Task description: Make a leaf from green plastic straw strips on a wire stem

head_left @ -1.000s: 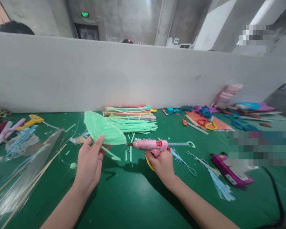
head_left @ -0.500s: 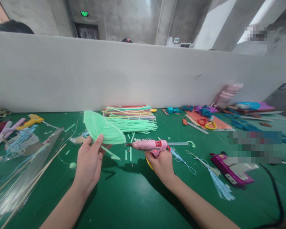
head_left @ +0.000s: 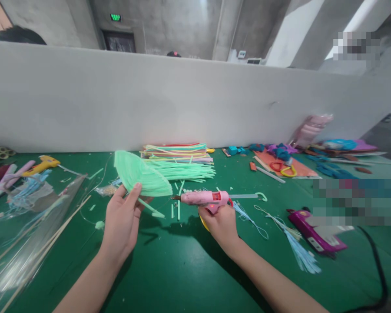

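Between the thumb and fingers of my left hand (head_left: 125, 213) is a light green fan-shaped piece (head_left: 140, 174), made of fuzzy strips laid side by side, with a short green stem below it. My right hand (head_left: 221, 224) is wrapped round the handle of a pink hot glue gun (head_left: 205, 198). Its dark nozzle points left, close to the fan's right tip; whether they touch I cannot tell. A clear glue stick (head_left: 244, 196) sticks out of the gun's back. Part of a yellow thing shows beneath my right hand.
Bundles of green pipe cleaners (head_left: 189, 170) and multicoloured ones lie at the back. A yellow glue gun (head_left: 42, 166) and clear plastic sheet (head_left: 35, 243) are on the left. To the right are blue tassels (head_left: 301, 250), a purple packet (head_left: 316, 232) and red-yellow scissors (head_left: 288, 171). A white partition (head_left: 182, 100) stands behind.
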A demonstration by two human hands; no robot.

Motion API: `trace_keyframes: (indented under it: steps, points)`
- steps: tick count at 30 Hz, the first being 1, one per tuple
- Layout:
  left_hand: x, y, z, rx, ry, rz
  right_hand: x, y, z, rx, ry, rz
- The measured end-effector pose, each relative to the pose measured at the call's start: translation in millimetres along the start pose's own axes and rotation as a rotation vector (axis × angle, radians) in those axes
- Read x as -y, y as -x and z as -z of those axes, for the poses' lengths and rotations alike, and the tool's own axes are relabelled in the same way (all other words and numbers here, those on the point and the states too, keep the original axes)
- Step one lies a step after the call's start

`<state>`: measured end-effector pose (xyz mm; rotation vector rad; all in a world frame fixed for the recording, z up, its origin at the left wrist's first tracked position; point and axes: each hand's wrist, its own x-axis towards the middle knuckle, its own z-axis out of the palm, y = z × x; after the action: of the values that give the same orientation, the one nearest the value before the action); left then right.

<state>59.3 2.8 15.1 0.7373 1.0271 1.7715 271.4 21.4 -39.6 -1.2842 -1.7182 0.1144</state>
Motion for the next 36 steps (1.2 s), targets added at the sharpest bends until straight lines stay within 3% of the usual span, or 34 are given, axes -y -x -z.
trace_keyframes:
  steps: [36]
  points:
    - [0.5,-0.3,0.7,0.004,-0.016,0.002,-0.1,-0.2,-1.7,0.007,-0.034,-0.008]
